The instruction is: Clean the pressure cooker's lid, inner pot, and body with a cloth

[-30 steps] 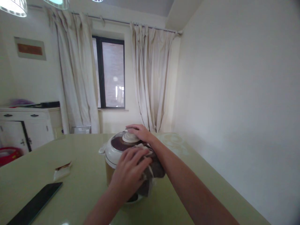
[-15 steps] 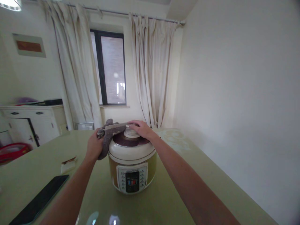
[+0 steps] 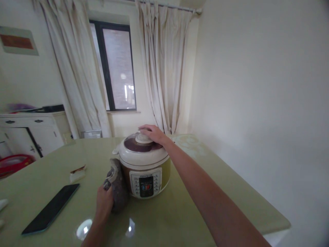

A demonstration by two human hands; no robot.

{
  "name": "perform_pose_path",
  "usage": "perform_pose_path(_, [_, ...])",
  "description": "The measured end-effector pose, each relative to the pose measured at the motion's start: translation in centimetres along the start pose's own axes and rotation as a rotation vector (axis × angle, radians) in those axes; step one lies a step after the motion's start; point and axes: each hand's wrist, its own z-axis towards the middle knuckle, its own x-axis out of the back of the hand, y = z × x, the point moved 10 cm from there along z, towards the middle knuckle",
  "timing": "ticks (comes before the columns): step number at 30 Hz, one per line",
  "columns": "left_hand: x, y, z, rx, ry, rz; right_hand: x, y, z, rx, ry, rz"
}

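A cream and olive electric cooker (image 3: 144, 164) stands on the pale green table (image 3: 180, 212), its control panel facing me. My right hand (image 3: 151, 132) lies on the lid's knob with fingers curled over it. My left hand (image 3: 104, 200) grips a grey-brown cloth (image 3: 117, 187) and presses it against the cooker's lower left side, close to the tabletop.
A dark phone (image 3: 51, 212) lies on the table at the left, with a small folded packet (image 3: 77, 174) beyond it. A white cabinet (image 3: 31, 133) and a red tub (image 3: 12, 164) stand at the far left. Curtains frame a window behind. A bare wall runs along the right.
My left hand carried the cloth from the cooker's front, up past the lid's left edge, then down to the lower left side. My right hand stayed on the lid.
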Motion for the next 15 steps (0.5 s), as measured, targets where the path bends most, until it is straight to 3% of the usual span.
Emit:
perform_pose_path(2, [0.0,-0.7,-0.4,-0.003,0.016,0.044,0.0,0.0,0.0,0.009,-0.005,0.003])
perform_pose_path(4, [0.3,1.0,-1.3,-0.047,0.081,0.015,-0.1,0.1,0.0,0.013,-0.01,0.007])
perform_pose_path(8, [0.9,9.4,-4.2,-0.275,0.231,-0.056,-0.1,0.1,0.0,0.037,-0.009,0.009])
perform_pose_path(10, [0.4,15.3,-6.2,-0.548,0.274,0.015,-0.2,0.1,0.0,0.042,-0.019,0.013])
perform_pose_path(12, [-2.0,20.5,-8.9,-0.893,0.205,0.077,-0.3,0.2,0.0,0.034,-0.033,0.019])
perform_pose_path(15, [-7.0,23.5,-12.9,-1.249,0.021,0.158,-0.2,0.0,-0.1,0.028,-0.035,0.023])
